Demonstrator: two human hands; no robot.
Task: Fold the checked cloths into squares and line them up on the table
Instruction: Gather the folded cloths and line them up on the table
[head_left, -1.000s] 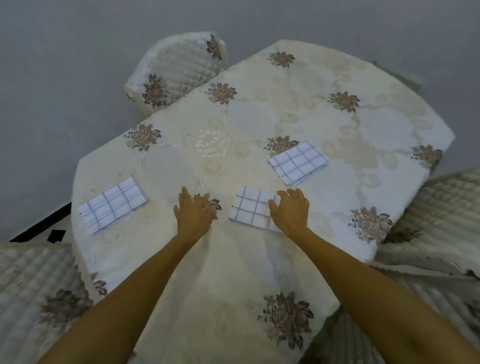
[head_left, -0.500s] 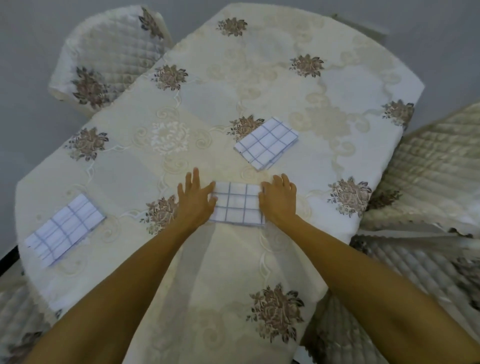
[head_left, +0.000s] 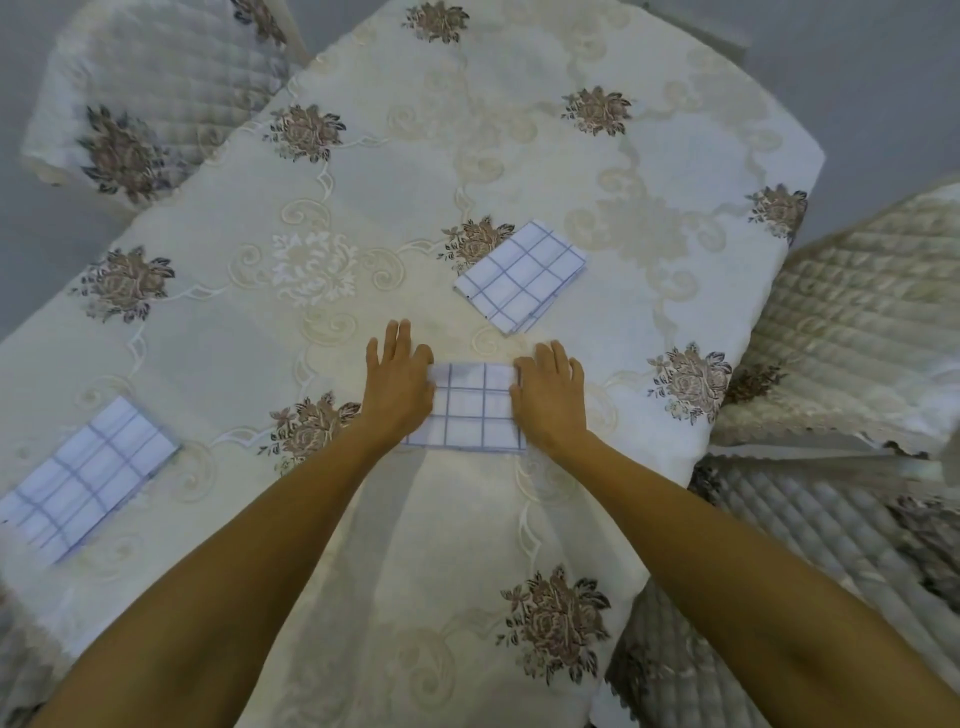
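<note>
— On top of the table (head_left: 685, 119)?
— Covered all over by a cream tablecloth (head_left: 363, 171), stitched with brown flower bunches and pale scrolls, hanging in folds over the near edge.
— And on the tablecloth?
— Three folded checked cloths, white with thin blue lines. Left cloth (head_left: 88, 473) near the left edge, lying at a slant. Middle cloth (head_left: 470, 410) by the near edge, squared to it. Far cloth (head_left: 522, 275) just beyond the middle one, turned corner-on, one edge over a flower bunch.
— Touching?
— No, all three apart; left one well away from the other two.
</note>
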